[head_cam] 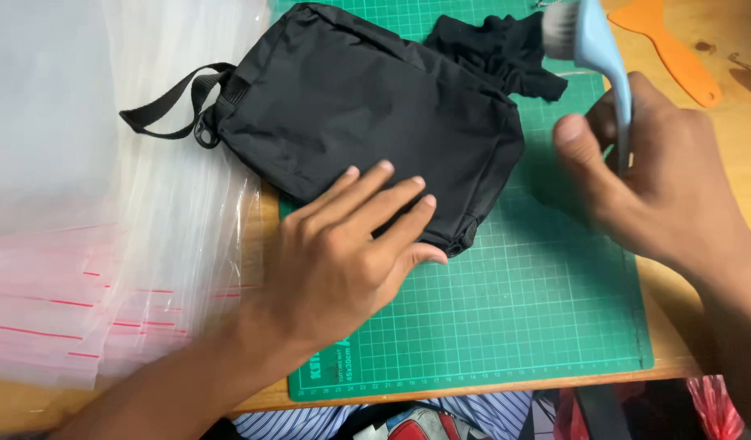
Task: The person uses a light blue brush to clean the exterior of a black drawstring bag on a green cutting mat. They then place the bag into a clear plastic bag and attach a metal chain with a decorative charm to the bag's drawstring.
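Observation:
A black fabric bag (375, 114) with a strap loop at its left end lies on a green cutting mat (522, 301). My left hand (343, 253) presses flat on the bag's near edge, fingers spread. My right hand (660, 179) grips the handle of a light blue brush (587, 41), held above the mat to the right of the bag, bristles pointing up and away. A crumpled black cloth (498, 49) lies at the bag's far right corner.
A thick stack of clear zip bags with red seal lines (90, 212) covers the left of the wooden table. An orange plastic scraper (677, 49) lies at the far right. The table's front edge runs just below the mat.

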